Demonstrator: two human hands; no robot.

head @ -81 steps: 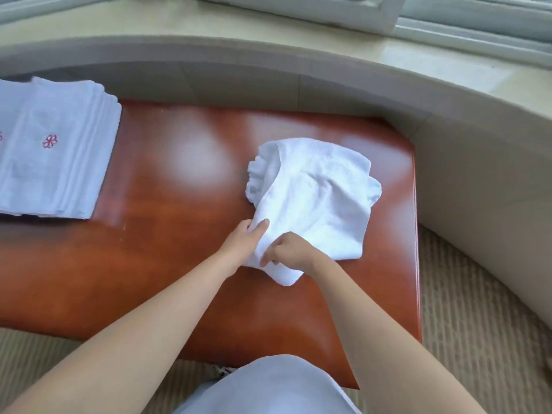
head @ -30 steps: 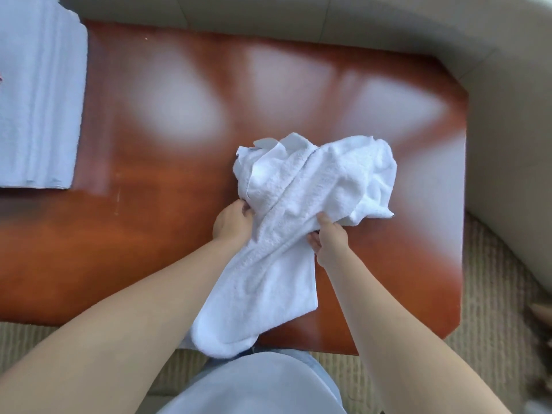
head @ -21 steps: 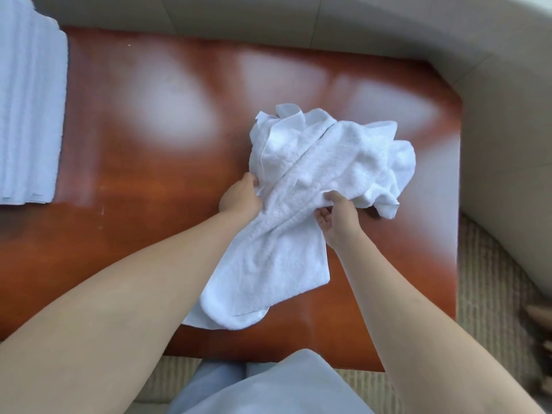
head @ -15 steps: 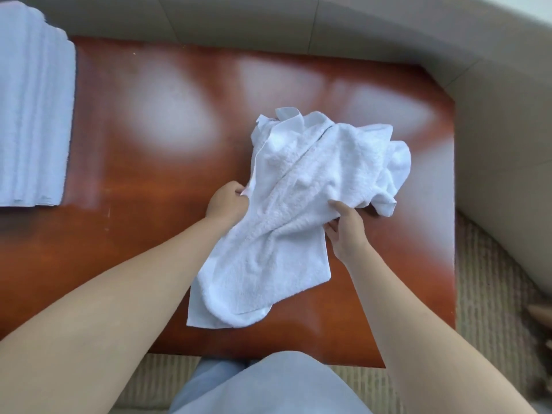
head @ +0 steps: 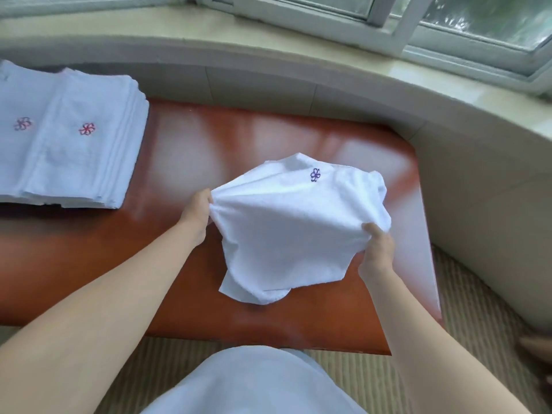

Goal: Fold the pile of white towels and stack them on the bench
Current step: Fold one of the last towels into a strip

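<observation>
While the left hand (head: 195,209) pinches one edge of the white towel (head: 294,231) and the right hand (head: 378,249) grips the opposite edge, the cloth hangs stretched above the glossy red-brown counter (head: 209,150) (purple flower emblem up). Spreading step, I'd say. Next: lay it flat, square the corners, fold. No containers here; the folded towel stack (head: 68,141) waits far left.

A glossy reddish-brown bench (head: 89,264) spans the middle of the frame. At upper left, a stack of folded white towels (head: 68,144) with small flower embroidery lies on it. A loose white towel (head: 292,234) sits right of centre.
</observation>
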